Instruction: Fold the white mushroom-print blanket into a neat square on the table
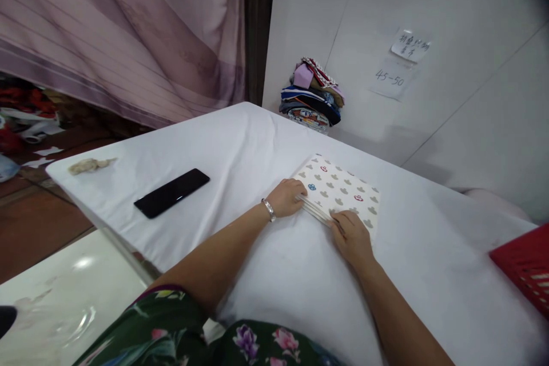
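Both my hands, left and right, pinch layered edge of flat patterned cloth; glossy phone leftward, clothes pile beyond.

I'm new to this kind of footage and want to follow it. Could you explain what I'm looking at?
There's no machine here: just a person's two bare hands. The single picture comes from a camera worn on the head, looking forward and down, so the arms reach in from below. The left hand, with a bracelet at its wrist, and the right hand both grip the near edge of a folded patterned cloth. It lies on a white-covered table. Also on that table are a flat black object, probably a phone, and a small tan scrap near the corner.
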Available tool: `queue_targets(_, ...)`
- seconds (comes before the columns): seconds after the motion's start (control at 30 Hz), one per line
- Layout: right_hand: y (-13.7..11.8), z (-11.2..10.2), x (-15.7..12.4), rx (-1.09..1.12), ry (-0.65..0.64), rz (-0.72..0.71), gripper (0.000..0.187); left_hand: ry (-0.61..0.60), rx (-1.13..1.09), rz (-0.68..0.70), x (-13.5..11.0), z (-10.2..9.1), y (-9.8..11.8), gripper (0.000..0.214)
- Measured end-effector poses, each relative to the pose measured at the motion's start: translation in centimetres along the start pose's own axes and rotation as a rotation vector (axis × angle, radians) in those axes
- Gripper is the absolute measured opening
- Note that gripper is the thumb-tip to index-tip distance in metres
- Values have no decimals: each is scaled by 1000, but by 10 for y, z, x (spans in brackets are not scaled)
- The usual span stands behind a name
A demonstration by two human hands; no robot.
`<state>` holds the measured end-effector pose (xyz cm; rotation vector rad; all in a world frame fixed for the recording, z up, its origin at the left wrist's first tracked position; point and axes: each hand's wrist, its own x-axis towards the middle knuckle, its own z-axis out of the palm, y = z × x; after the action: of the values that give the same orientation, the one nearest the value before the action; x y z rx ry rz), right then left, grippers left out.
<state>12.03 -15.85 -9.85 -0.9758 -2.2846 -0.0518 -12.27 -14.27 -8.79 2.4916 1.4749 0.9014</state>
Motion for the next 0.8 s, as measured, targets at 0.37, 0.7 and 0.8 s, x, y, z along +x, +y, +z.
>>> queue_targets(0.37, -1, 1, 0, 16, 0, 45, 20, -51, 43, 58, 2, -5, -6, 18)
queue_targets(0.7, 2, 1, 1, 15, 9, 24, 19, -105, 97, 29, 5, -5, -4, 19)
queue_targets(0.8, 1, 1, 1, 9, -1, 30, 19, -104, 96, 10, 6, -4, -3, 19)
